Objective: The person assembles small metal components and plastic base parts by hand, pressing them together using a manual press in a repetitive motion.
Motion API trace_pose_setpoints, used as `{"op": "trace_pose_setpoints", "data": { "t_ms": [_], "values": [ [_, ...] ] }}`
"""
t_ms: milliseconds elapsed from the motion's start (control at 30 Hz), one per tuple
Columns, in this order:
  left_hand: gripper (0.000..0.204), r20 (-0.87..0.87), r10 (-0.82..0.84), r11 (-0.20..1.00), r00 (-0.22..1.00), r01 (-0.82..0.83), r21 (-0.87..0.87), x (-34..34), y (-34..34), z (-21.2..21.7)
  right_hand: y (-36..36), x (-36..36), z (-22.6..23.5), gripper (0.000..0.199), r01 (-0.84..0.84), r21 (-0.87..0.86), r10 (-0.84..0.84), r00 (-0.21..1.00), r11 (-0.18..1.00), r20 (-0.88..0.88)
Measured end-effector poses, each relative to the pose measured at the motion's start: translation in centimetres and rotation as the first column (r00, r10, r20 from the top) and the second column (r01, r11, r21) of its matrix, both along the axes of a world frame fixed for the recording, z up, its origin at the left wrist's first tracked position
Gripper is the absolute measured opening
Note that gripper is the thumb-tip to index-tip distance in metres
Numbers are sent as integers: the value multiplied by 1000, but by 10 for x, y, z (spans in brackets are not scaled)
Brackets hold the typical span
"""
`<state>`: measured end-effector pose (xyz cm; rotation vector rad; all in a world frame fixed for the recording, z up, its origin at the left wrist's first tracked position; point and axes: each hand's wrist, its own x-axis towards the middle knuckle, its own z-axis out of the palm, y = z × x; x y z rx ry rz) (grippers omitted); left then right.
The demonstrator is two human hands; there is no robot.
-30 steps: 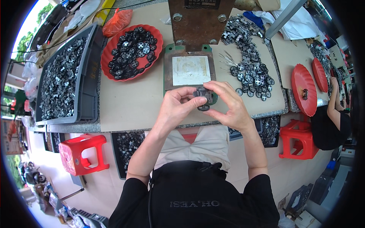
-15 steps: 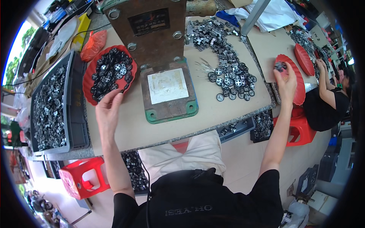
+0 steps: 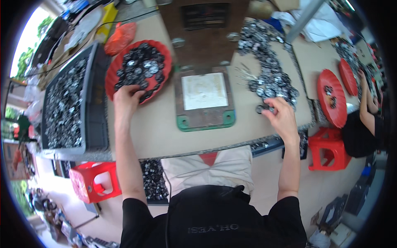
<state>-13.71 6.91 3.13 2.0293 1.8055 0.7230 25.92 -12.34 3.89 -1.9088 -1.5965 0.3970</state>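
Observation:
Small black wheels with silver spokes fill a red scalloped plate (image 3: 163, 49) on the left. At its near rim my left hand (image 3: 126, 100) is closed, fingertips among the wheels; what it pinches is hidden. On the right, a pile of similar wheels (image 3: 275, 82) lies on the table. My right hand (image 3: 283, 115) pinches a small black wheel (image 3: 271, 110) at the pile's near edge. Between the hands stands a brown metal press (image 3: 202, 41), with a white pad (image 3: 204, 91) on its green-edged base.
A grey crate (image 3: 96, 120) of small dark parts stands at the left. Thin metal pins (image 3: 247, 74) lie beside the wheel pile. Farther right are a red plate (image 3: 336, 108) with a few parts, another red plate (image 3: 348, 76), a red stool (image 3: 326, 149) and a co-worker (image 3: 359, 132).
My right hand has moved from over the right red plate, where a few parts now lie, left to the wheel pile. My left hand stays at its plate, its fingers deeper among the wheels.

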Motion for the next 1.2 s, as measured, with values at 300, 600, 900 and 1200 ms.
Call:
{"op": "trace_pose_setpoints", "data": {
  "t_ms": [300,600,900,1200],
  "values": [
    [20,71,-81,993,994,74,97,12,3,6,17,-15,-3,25,-2,-36,7,991,999,137],
    [27,-219,-86,991,972,106,80,34,31,-6,77,-5,-24,19,62,163,-99,968,985,229],
    [27,-182,-157,984,971,171,59,26,38,-18,100,-15,-10,5,-173,-187,212,954,967,213],
    [32,-47,-132,988,990,135,70,21,29,-13,110,-19,-27,3,-252,105,238,963,962,123]
  ]
}}
